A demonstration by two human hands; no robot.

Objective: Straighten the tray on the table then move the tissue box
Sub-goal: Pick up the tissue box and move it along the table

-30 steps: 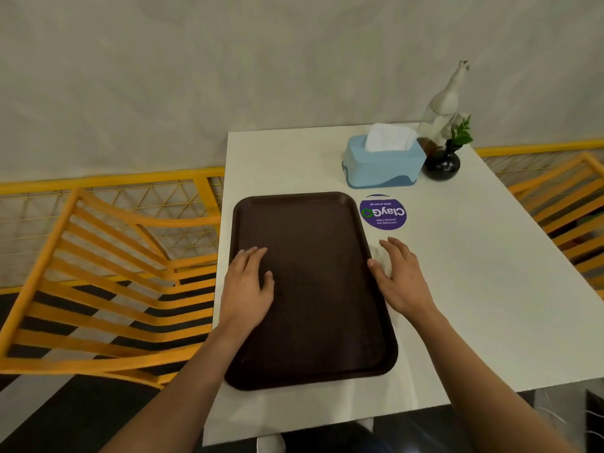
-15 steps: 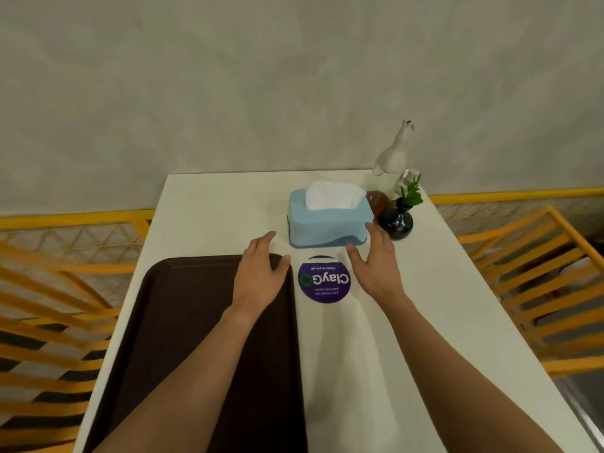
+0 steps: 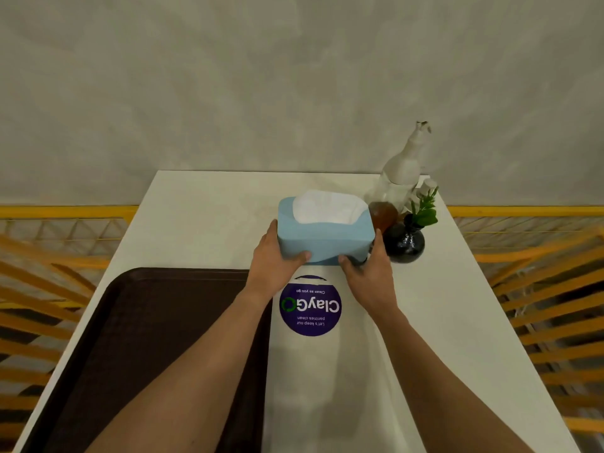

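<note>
Tray: we see one dark brown plastic tray left of the sticker.
Left hand: we clasp the box's left end.
Sticker: one round purple sticker, "ClayGo", "Clean as you go".
Tissue box: one pale blue tissue box behind the sticker.
Right hand: clasps its right end.

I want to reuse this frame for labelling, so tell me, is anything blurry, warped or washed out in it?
Head view: the tissue box and both hands are sharp; the yellow chairs at the edges smear and bend from wide-angle distortion; soft even light, a faint glint on the black vase; the table is not blown out.
</note>
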